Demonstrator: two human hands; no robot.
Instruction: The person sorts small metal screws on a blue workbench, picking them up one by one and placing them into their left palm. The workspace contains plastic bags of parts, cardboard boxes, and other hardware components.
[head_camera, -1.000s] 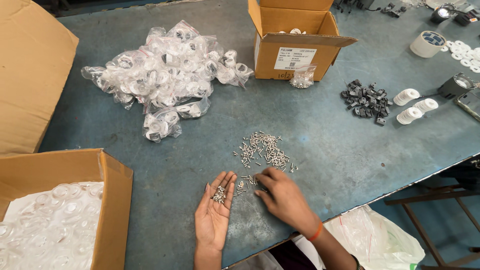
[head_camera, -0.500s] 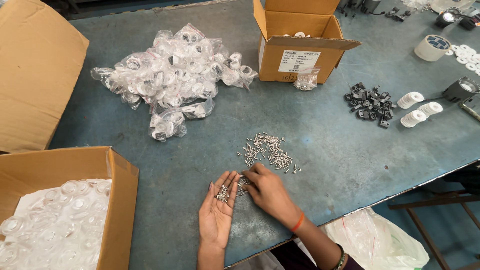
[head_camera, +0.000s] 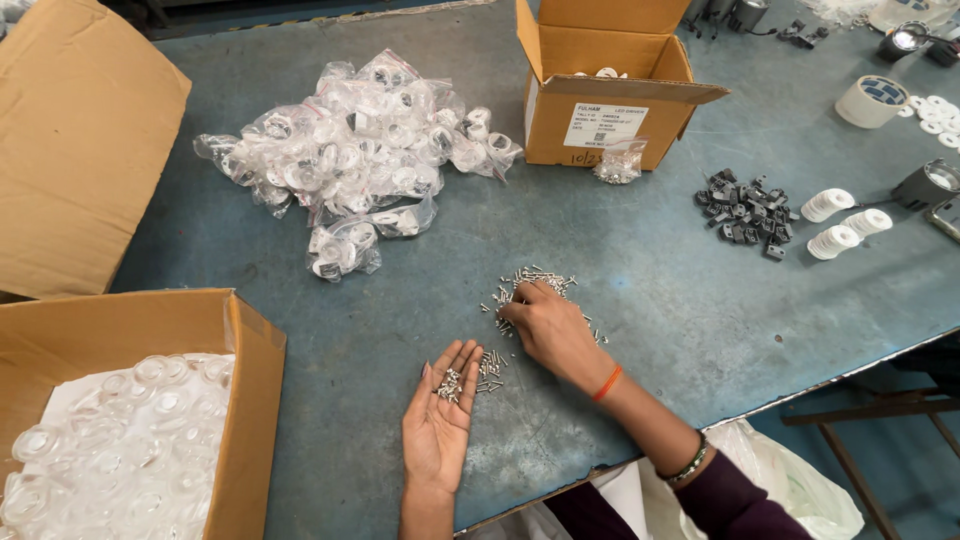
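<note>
The left hand (head_camera: 437, 425) lies palm up and open, fingers toward 12 o'clock, cradling a small heap of screws (head_camera: 449, 384) at the finger bases, not clasped. The right hand's (head_camera: 545, 325) grip is curled, fingertips down on the screw pile (head_camera: 530, 290); whether it pinches one, I cannot tell.

On the blue table (head_camera: 650, 290), a box (head_camera: 130, 400) sits at 9 o'clock of the hands and bagged parts (head_camera: 350, 150) at 11. The pile lies just at 12 o'clock of the right hand: tiny silver screws, long axes scattered every way.
</note>
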